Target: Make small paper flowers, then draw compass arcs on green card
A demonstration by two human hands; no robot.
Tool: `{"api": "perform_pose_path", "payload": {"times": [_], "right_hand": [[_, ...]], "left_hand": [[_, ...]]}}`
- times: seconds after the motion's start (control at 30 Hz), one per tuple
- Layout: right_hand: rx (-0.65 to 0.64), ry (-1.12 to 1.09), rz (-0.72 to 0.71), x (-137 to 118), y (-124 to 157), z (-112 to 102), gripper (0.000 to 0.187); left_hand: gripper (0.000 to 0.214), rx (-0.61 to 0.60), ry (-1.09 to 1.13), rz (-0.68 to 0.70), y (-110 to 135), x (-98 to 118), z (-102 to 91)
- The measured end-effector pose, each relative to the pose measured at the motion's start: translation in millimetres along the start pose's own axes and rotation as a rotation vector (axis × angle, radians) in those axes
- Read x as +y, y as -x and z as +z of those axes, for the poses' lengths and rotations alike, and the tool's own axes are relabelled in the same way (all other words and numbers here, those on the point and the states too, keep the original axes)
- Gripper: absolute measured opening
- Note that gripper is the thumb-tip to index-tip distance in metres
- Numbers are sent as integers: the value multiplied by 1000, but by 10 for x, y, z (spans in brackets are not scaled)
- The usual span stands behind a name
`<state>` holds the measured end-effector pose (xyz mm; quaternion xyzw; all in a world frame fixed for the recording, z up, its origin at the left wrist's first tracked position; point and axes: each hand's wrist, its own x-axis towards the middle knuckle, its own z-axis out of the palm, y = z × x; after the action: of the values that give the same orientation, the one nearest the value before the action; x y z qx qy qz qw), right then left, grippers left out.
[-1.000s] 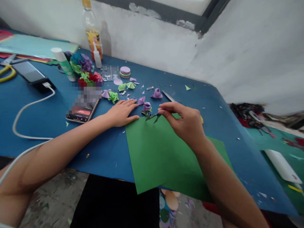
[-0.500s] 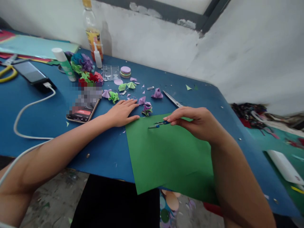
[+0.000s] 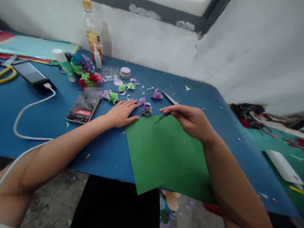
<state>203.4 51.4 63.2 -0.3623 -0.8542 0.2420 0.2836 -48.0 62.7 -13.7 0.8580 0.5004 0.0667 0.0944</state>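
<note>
My right hand (image 3: 187, 120) pinches a small dark drawing compass (image 3: 161, 118) by its top. Its legs slant down to the left, over the upper part of a green paper sheet (image 3: 161, 155); whether the tips touch the sheet I cannot tell. With fingers spread, my left hand (image 3: 123, 113) lies flat on the table, its thumb at the sheet's upper left corner. The sheet's lower edge hangs past the table's front edge. Just beyond my right hand lie metal scissors (image 3: 170, 97), their handles hidden behind it. A crumpled purple and green paper flower (image 3: 146, 110) sits above the sheet.
A phone (image 3: 82, 112) lies left of my left hand. Farther left, a white cable (image 3: 22, 106) runs from another phone (image 3: 30, 72). A glue stick (image 3: 63, 64), a drink bottle (image 3: 93, 34) and a plastic box (image 3: 111, 73) stand toward the wall, with paper scraps around.
My right hand has shifted slightly up and left, and the compass has turned so its legs look closer together and point lower left. My left hand stays in place.
</note>
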Motion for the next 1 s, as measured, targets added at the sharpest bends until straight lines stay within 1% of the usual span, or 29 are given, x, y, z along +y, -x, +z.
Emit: {"api": "perform_pose_path", "payload": {"times": [0.1,0.2,0.37,0.47,0.73,0.87,1.0], "right_hand": [[6,-6,-49,-28,-14,46,21],[37,-2,-85,-4,-27,62,21],[47,-134,-7,119,-41,96,18],[73,-159,31,171,-75,142,16],[142,-81,5,162,-194,269,18],[203,-25,8,193,-182,259,18],[250,26,45,246,-153,216,17]], "left_hand": [[62,0,4,0,0,2,1],[62,3,3,1,1,3,1],[62,0,5,1,2,1,1],[63,-1,4,1,0,2,-1],[61,14,-1,2,4,10,-4],[61,19,-1,6,8,13,-7],[60,15,-1,7,8,12,-10]]}}
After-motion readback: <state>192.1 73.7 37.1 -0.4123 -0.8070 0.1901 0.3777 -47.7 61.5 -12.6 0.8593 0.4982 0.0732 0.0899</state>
